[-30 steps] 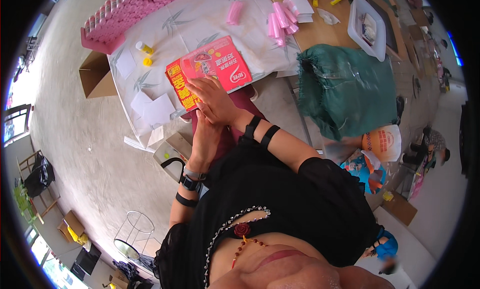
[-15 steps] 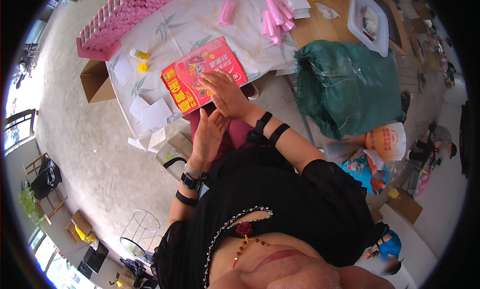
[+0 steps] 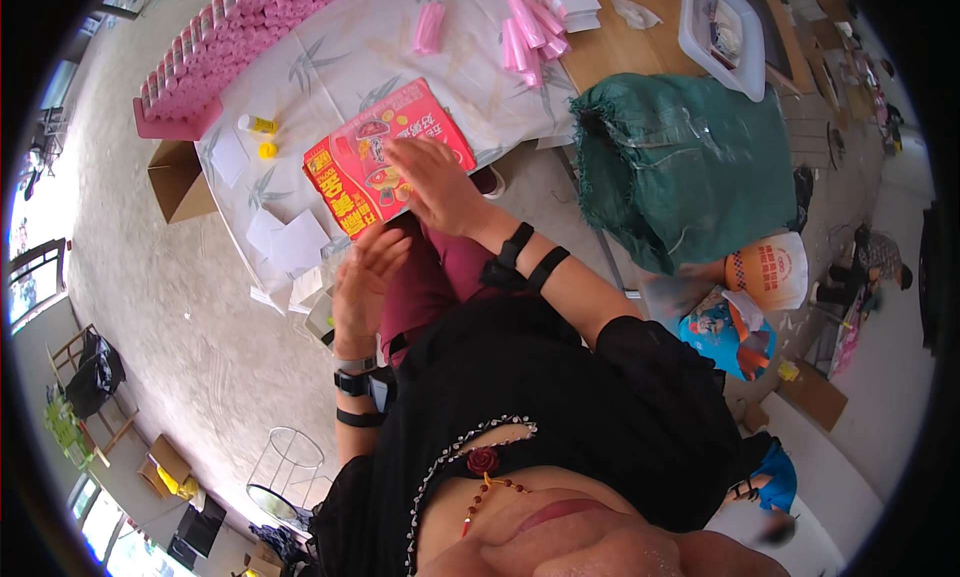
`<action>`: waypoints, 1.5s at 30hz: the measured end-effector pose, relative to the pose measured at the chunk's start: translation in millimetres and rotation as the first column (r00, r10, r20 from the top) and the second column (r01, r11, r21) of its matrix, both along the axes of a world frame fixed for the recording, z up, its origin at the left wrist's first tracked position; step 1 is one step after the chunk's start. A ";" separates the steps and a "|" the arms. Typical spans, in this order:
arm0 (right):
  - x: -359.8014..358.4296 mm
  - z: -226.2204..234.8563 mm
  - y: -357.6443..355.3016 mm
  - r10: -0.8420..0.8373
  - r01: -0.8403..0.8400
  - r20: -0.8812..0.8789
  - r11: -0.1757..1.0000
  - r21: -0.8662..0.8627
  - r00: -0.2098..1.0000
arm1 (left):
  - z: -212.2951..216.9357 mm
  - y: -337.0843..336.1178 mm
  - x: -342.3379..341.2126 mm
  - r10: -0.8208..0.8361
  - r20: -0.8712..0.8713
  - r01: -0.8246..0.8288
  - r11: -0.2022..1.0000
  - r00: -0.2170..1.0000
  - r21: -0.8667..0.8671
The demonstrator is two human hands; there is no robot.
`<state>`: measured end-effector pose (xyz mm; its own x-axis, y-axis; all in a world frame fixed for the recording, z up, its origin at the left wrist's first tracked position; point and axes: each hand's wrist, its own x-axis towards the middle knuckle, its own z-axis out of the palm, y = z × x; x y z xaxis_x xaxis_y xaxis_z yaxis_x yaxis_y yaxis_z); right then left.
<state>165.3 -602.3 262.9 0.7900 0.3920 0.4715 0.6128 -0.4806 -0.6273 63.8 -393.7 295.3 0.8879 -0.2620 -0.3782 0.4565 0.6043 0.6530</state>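
On the patterned tablecloth lies a flat red and yellow printed cardboard piece (image 3: pixel 345 162), near the table's front edge. My right hand (image 3: pixel 440 189) hovers at its lower right part, fingers stretched out; whether the fingertips touch the card cannot be made out. Just below the card's front edge is my left hand (image 3: pixel 368 282), palm turned inward, fingers extended and slightly curved, holding nothing visible. The two hands are apart. To the left of the card are a white glue bottle with a yellow label (image 3: pixel 257 124) and a loose yellow cap (image 3: pixel 267 151).
White paper slips (image 3: pixel 298 243) lie at the table's front left. Pink rolls (image 3: pixel 525 39) and a pink box of stacked tubes (image 3: pixel 180 117) are farther back. A green woven sack (image 3: pixel 690 167) stands right, below a white plastic tray (image 3: pixel 695 42). Bags stand on the floor beside it.
My left hand has moved left and down, away from my right hand, which it was close against. The right hand stays over the card. The whole view has shifted slightly.
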 end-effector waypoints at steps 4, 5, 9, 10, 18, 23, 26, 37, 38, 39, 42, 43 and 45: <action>1.6 -20.8 -24.8 -0.171 0.168 -0.054 0.984 -0.059 0.984 | -27.7 47.5 -12.9 0.269 -0.048 -0.254 0.945 0.962 0.208; -0.1 -22.3 -27.7 -0.167 0.164 -0.056 0.985 -0.059 0.984 | -35.1 58.7 -17.2 0.365 -0.081 -0.324 0.893 0.927 0.314; -8.8 -26.8 -28.8 -0.172 0.168 -0.046 0.982 -0.082 0.984 | -57.4 89.1 -38.7 0.514 -0.094 -0.438 0.802 0.853 0.406; -11.4 -28.0 -25.1 -0.161 0.157 -0.070 0.986 -0.063 0.984 | -67.3 98.0 -47.0 0.546 -0.071 -0.467 0.771 0.835 0.433; -27.9 -37.5 -31.9 -0.138 0.129 -0.085 0.987 -0.096 0.987 | -98.4 90.8 -56.1 0.739 -0.180 -0.552 0.621 0.649 0.557; -38.0 -37.8 -16.2 -0.065 0.047 -0.151 0.991 -0.123 0.986 | -119.8 78.9 -38.1 0.873 -0.174 -0.572 0.436 0.455 0.695; -40.7 -31.1 -5.8 -0.048 0.023 -0.157 0.987 -0.156 0.986 | -126.9 84.7 -15.8 0.834 -0.205 -0.604 0.520 0.512 0.604; -51.9 -13.7 35.4 0.070 -0.111 -0.212 0.976 -0.189 0.975 | -157.2 104.0 -1.4 0.929 0.023 -0.694 0.259 0.369 0.671; -50.9 -13.3 40.5 0.090 -0.131 -0.226 0.976 -0.175 0.970 | -155.5 103.9 -8.1 0.893 -0.005 -0.687 0.350 0.450 0.636; -49.7 -13.5 46.8 0.112 -0.153 -0.240 0.975 -0.159 0.964 | -153.8 104.6 -14.2 0.850 -0.028 -0.672 0.436 0.527 0.598; -39.6 -16.3 79.8 0.182 -0.212 -0.233 0.971 -0.110 0.955 | -150.2 117.2 -28.9 0.795 0.006 -0.685 0.518 0.606 0.512; -35.9 -15.6 90.7 0.210 -0.237 -0.244 0.967 -0.088 0.947 | -146.8 117.5 -31.5 0.797 0.004 -0.688 0.519 0.604 0.508; -27.1 -20.1 109.6 0.201 -0.233 -0.260 0.968 -0.098 0.944 | -134.2 113.0 -34.0 0.703 0.023 -0.661 0.657 0.711 0.363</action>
<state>138.2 -492.7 242.8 0.7643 0.6101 0.2089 0.5450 -0.4378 -0.7151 29.8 -280.7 161.1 0.7138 0.5553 -0.4267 0.0819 0.5390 0.8383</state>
